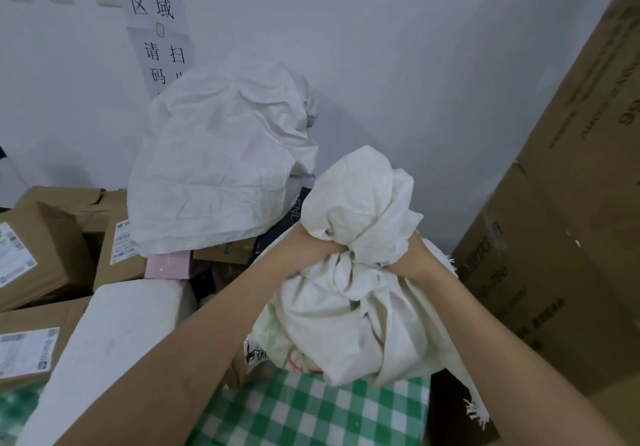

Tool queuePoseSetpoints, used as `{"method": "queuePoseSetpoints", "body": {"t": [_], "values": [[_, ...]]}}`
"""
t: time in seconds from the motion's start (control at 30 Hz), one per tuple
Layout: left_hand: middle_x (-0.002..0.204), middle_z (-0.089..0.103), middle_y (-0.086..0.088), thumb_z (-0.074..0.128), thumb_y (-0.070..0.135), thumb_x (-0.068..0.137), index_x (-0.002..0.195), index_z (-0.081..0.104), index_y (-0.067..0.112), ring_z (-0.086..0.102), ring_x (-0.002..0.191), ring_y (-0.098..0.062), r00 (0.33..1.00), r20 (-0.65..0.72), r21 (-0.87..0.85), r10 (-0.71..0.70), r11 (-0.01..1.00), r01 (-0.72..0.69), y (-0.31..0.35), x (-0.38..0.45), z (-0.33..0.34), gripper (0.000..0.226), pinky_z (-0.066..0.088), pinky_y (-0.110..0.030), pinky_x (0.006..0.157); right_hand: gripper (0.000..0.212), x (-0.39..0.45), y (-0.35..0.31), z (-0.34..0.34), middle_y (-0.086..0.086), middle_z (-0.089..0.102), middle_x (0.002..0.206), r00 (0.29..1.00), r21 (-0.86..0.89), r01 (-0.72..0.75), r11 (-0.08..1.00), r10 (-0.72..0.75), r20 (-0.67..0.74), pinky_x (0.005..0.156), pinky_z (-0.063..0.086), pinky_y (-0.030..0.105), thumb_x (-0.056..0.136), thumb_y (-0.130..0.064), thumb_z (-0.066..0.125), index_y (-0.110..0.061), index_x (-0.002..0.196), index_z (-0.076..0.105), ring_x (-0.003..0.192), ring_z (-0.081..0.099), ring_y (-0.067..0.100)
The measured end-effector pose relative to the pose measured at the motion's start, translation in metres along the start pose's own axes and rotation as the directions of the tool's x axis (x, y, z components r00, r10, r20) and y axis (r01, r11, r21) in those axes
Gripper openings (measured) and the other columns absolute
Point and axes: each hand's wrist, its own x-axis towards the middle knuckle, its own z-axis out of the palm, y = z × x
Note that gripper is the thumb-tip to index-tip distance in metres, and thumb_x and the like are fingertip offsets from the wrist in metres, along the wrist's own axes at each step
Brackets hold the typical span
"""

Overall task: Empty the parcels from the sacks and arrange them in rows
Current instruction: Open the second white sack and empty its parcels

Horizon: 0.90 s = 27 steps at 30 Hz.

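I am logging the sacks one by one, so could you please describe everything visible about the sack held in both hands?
The held sack is off-white woven plastic by its look, heavily creased, with frayed threads at its right edge. Its neck is bunched into a twisted bundle that rises above the grip. The left hand and right hand clench that neck from either side. The body hangs bulging below, over a green checked cloth. Whether it touches it is unclear.

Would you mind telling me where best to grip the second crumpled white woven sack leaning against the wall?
Probably the bunched fabric at the top right of the white woven sack, reaching from above; the folds gather there, while its lower body looks smooth and full.
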Motion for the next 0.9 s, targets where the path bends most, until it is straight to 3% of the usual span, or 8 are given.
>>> {"method": "queuePoseSetpoints", "body": {"t": [0.07, 0.13, 0.23, 0.4, 0.6, 0.7, 0.83, 0.9], "values": [[0.123, 0.054, 0.005, 0.075, 0.030, 0.081, 0.131, 0.047, 0.018, 0.052, 0.112, -0.008, 0.994, -0.069, 0.022, 0.084, 0.996, -0.083, 0.007, 0.012, -0.001, 0.058, 0.041, -0.019, 0.092, 0.063, 0.009, -0.003, -0.010, -0.014, 0.044, 0.094, 0.993, -0.034, 0.062, 0.998, -0.065, -0.095, 0.086, 0.034, 0.022, 0.078, 0.005, 0.073, -0.014, 0.127, 0.038, 0.081, 0.043, -0.004], [0.126, 0.052, 0.008, 0.080, 0.047, 0.065, 0.130, 0.044, 0.026, 0.050, 0.116, 0.001, 0.967, -0.167, 0.038, 0.191, 0.982, -0.187, 0.017, 0.028, -0.001, 0.077, 0.041, -0.009, 0.089, 0.042, 0.020, -0.007, -0.022, -0.007, 0.050, 0.101, 0.972, -0.070, 0.107, 0.992, -0.119, -0.202, 0.084, 0.035, 0.020, 0.082, -0.011, 0.073, -0.012, 0.116, 0.047, 0.092, 0.050, 0.004], [0.137, 0.037, 0.002, 0.077, 0.059, 0.055, 0.135, 0.031, 0.027, 0.039, 0.128, -0.011, 0.948, -0.256, 0.027, 0.191, 0.981, -0.190, 0.036, 0.051, 0.004, 0.098, 0.040, -0.030, 0.102, 0.062, 0.034, -0.005, -0.048, 0.007, 0.056, 0.122, 0.931, -0.118, 0.067, 0.991, -0.104, -0.349, 0.086, 0.037, 0.024, 0.081, -0.037, 0.071, -0.008, 0.130, 0.049, 0.113, 0.054, 0.022], [0.149, 0.022, -0.007, 0.068, 0.051, 0.080, 0.148, 0.015, 0.021, 0.026, 0.138, -0.027, 0.975, -0.185, 0.149, 0.126, 0.984, -0.099, 0.043, 0.098, 0.018, 0.091, 0.030, -0.049, 0.111, 0.091, 0.065, 0.007, -0.095, 0.004, 0.057, 0.121, 0.831, -0.103, 0.001, 0.995, -0.058, -0.552, 0.082, 0.038, 0.027, 0.061, -0.062, 0.066, -0.012, 0.133, 0.046, 0.108, 0.057, 0.022], [0.147, 0.024, -0.008, 0.056, 0.050, 0.089, 0.146, 0.023, 0.029, 0.031, 0.134, -0.031, 0.989, -0.123, 0.235, 0.080, 0.971, -0.049, 0.044, 0.167, 0.043, 0.069, 0.032, -0.051, 0.108, 0.088, 0.131, 0.041, -0.117, -0.002, 0.055, 0.112, 0.789, -0.043, -0.060, 0.997, 0.021, -0.613, 0.077, 0.040, 0.026, 0.061, -0.057, 0.072, -0.012, 0.130, 0.043, 0.097, 0.057, 0.016], [0.152, 0.019, -0.005, 0.055, 0.052, 0.089, 0.148, 0.021, 0.029, 0.025, 0.138, -0.031, 0.991, -0.127, 0.312, 0.043, 0.950, -0.002, 0.035, 0.208, 0.053, 0.071, 0.029, -0.051, 0.110, 0.090, 0.170, 0.069, -0.121, 0.003, 0.053, 0.126, 0.741, 0.026, -0.066, 0.997, 0.066, -0.668, 0.085, 0.035, 0.022, 0.066, -0.041, 0.084, -0.012, 0.136, 0.036, 0.110, 0.055, 0.020], [0.152, 0.021, -0.008, 0.056, 0.045, 0.089, 0.150, 0.018, 0.024, 0.026, 0.138, -0.032, 0.983, -0.186, 0.364, -0.004, 0.929, 0.072, 0.014, 0.253, 0.067, 0.075, 0.029, -0.044, 0.110, 0.098, 0.222, 0.116, -0.115, 0.002, 0.050, 0.136, 0.749, 0.030, -0.080, 0.996, 0.080, -0.657, 0.090, 0.027, 0.015, 0.063, -0.058, 0.073, -0.017, 0.142, 0.031, 0.121, 0.051, 0.020], [0.152, 0.024, -0.009, 0.055, 0.040, 0.091, 0.150, 0.017, 0.021, 0.027, 0.138, -0.031, 0.981, -0.190, 0.376, -0.033, 0.921, 0.104, -0.002, 0.272, 0.074, 0.072, 0.029, -0.042, 0.109, 0.093, 0.246, 0.137, -0.108, 0.004, 0.051, 0.136, 0.751, 0.120, -0.080, 0.990, 0.139, -0.646, 0.092, 0.032, 0.016, 0.066, -0.046, 0.078, -0.016, 0.142, 0.032, 0.120, 0.052, 0.021]]}}
